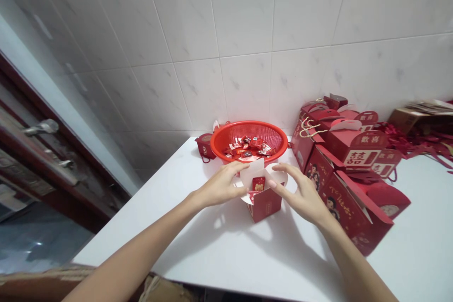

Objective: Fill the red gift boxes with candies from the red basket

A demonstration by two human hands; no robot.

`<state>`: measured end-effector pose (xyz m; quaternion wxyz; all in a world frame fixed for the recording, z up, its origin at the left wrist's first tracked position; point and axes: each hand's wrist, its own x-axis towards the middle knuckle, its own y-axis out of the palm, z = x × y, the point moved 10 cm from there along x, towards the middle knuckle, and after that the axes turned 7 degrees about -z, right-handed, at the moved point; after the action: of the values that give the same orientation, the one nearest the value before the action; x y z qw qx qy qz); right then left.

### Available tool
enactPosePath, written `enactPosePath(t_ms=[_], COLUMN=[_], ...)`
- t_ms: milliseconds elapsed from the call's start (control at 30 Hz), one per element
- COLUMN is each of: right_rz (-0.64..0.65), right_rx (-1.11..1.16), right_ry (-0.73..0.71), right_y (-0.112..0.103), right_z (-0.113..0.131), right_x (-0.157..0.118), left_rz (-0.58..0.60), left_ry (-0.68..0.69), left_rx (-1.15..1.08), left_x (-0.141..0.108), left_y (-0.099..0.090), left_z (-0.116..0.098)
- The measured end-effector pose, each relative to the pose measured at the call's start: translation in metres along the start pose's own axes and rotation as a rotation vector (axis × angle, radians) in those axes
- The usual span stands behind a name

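Observation:
A small red gift box [267,206] stands on the white table with its top flaps up, pale on the inside. Wrapped sweets [258,184] show within it. My left hand [222,184] is at the box's left flap, thumb and fingers closed about its edge. On the opposite side, my right hand [300,192] has its thumb and forefinger around the right flap. Just behind the box is a red plastic colander [249,128] with several wrapped sweets inside.
To the right, several red gift boxes [348,207] are crowded together, some with cord handles. A small red box [205,146] sits left of the colander. Red ribbons [417,144] lie at the far right. A tiled wall [244,85] backs the white table [170,188].

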<state>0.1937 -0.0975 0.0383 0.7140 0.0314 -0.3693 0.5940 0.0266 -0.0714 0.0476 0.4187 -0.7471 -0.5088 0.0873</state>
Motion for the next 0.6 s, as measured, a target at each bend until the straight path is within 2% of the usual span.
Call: enactPosePath(t_ms=[133,333,500,600], right_rz=[0.045,0.022,-0.017,-0.034], right_rx=[-0.049,-0.043,-0.066,-0.057], right_ry=[0.021,0.043,-0.003,-0.056], right_y=[0.003,0.009,0.013,0.015], right_z=[-0.006,-0.017,-0.015,-0.011], right_x=[-0.001,-0.004,-0.005,-0.006], left_rz=[-0.006,-0.011,0.079,0.13], left_ry=[-0.016,-0.041,0.053,0.063], left_rx=[0.024,0.081,0.073,0.102], left_x=[-0.001,-0.003,-0.004,-0.005], left_y=[-0.003,-0.005,0.004,0.009], left_z=[0.0,-0.002,-0.013,-0.013])
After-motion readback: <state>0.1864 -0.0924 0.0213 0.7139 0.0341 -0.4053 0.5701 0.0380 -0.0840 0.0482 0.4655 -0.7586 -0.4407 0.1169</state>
